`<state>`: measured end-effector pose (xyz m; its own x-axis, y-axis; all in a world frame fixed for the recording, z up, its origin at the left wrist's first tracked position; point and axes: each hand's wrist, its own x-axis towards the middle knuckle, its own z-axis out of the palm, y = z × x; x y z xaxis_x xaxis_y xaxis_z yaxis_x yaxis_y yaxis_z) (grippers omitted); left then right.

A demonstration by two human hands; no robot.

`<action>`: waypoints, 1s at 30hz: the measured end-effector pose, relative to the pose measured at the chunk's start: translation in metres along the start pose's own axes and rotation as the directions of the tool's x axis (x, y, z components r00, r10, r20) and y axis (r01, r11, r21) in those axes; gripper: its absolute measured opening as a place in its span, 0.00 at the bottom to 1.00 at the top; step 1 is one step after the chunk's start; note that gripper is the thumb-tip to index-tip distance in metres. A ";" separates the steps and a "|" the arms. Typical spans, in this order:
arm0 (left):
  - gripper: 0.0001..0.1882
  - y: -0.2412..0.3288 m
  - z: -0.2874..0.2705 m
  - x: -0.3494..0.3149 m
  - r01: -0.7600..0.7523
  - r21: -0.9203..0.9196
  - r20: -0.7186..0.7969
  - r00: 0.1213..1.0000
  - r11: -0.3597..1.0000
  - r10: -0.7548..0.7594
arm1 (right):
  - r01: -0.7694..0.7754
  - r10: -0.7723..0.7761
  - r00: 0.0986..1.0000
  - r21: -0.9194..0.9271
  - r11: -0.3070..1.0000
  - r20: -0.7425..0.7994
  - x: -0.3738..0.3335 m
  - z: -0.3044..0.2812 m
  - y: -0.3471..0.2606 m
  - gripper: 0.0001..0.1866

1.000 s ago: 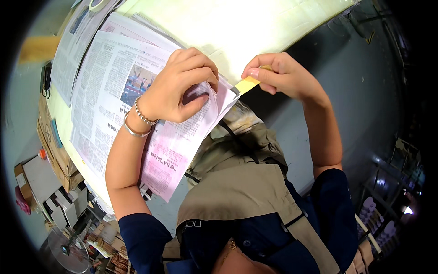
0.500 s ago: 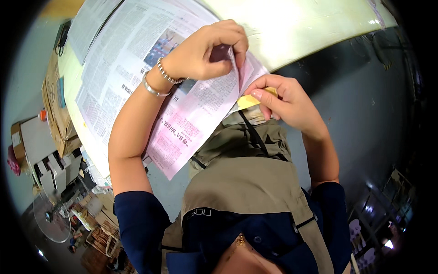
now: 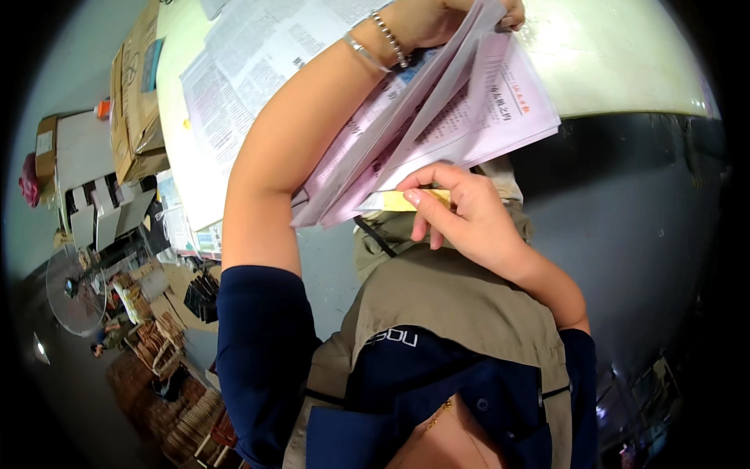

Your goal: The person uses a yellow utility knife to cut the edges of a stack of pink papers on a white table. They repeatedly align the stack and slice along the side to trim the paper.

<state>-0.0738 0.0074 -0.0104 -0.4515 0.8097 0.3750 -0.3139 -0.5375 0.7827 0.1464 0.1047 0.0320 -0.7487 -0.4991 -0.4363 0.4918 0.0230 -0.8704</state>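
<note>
Pink newspaper (image 3: pixel 500 102) sheets are rising into a standing spread over the edge of the table (image 3: pixel 625 70), the left hand (image 3: pixel 422 22) is reaching farther over the table than half a second ago, and the yellow tool (image 3: pixel 418 200) is sitting farther left along the table's edge. Flat newspapers (image 3: pixel 266 66) are lying on the table, left of that spread. The work is looking partway along: the upper pink layers are standing apart from the lower ones, while the layers are seemingly still meeting at their lower left, nearest the tool. The left hand is curling around the raised sheets at the table's side; how tightly it is closing cannot be told, since paper is covering its middle and the view's top is cutting it off. The right hand (image 3: pixel 461 207), just off the table's edge, is pinching the tool firmly between thumb and fingers. The tool's pale, thin end is pointing left against the paper; whether its tip is going between layers is hard to make out.
</note>
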 end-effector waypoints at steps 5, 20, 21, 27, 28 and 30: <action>0.12 -0.006 -0.009 0.001 -0.049 -0.065 -0.004 0.999 0.997 0.049 | -0.034 0.032 0.998 0.034 0.999 0.055 0.007 0.029 0.006 0.11; 0.16 0.020 0.009 -0.010 0.065 0.487 -0.014 0.998 0.871 -0.067 | -0.019 0.043 0.975 0.114 0.993 -0.216 -0.063 -0.065 0.008 0.11; 0.15 0.021 0.013 -0.008 0.067 0.514 0.013 0.996 0.855 -0.085 | 0.024 0.017 0.953 0.134 0.991 -0.303 -0.073 -0.077 0.011 0.11; 0.06 0.020 0.028 0.000 -0.001 0.700 0.070 0.995 0.714 -0.067 | 0.493 -0.318 0.624 0.043 0.869 -0.713 -0.071 -0.096 0.035 0.13; 0.08 0.022 0.031 0.000 0.048 0.703 0.032 0.995 0.709 -0.100 | 0.507 -0.341 0.641 0.046 0.861 -0.688 -0.068 -0.099 0.037 0.14; 0.09 0.022 0.033 -0.002 0.056 0.735 0.030 0.993 0.675 -0.115 | 0.477 -0.376 0.603 -0.060 0.877 -0.704 -0.056 -0.096 0.032 0.14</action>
<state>-0.0522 0.0019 0.0222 -0.3872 0.8729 0.2968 0.3768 -0.1440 0.9150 0.1617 0.2162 0.0067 -0.9488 0.3006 -0.0966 0.0476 -0.1662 -0.9849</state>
